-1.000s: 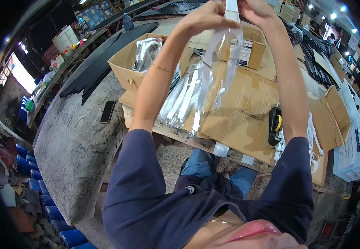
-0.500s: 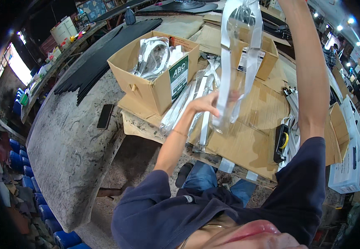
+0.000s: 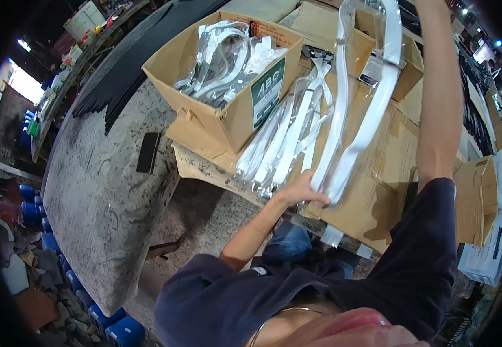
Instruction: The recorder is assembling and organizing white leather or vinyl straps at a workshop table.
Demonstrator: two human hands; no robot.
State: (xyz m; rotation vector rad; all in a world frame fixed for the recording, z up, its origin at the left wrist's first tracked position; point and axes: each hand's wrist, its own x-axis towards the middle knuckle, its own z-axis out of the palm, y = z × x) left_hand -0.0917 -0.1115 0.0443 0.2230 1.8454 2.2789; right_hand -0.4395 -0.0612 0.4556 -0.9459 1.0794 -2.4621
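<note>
My left hand [image 3: 304, 191] is closed round the lower end of a long white strap [image 3: 369, 124] in a clear plastic sleeve. The strap is doubled into two lengths that run up past the picture's top edge. My right forearm [image 3: 438, 110] reaches up along the right side, and its hand lies beyond the frame. Just left of the held strap, several more bagged white straps [image 3: 290, 136] lie side by side on cardboard [image 3: 358, 217]. An open carton [image 3: 207, 124] behind them holds coiled white straps [image 3: 228, 58] in clear plastic.
A smaller open carton [image 3: 408, 84] stands at the far side, partly behind the held strap. To the left, a stained grey table [image 3: 103, 214] carries a black phone [image 3: 148, 152] and long black strips [image 3: 138, 78]. Another carton [image 3: 475, 199] and a translucent bin [image 3: 485, 263] are at right.
The held strap has come lower and nearer, and its two lengths now stretch out longer. My left hand has moved down toward the near table edge. My view has shifted too.
</note>
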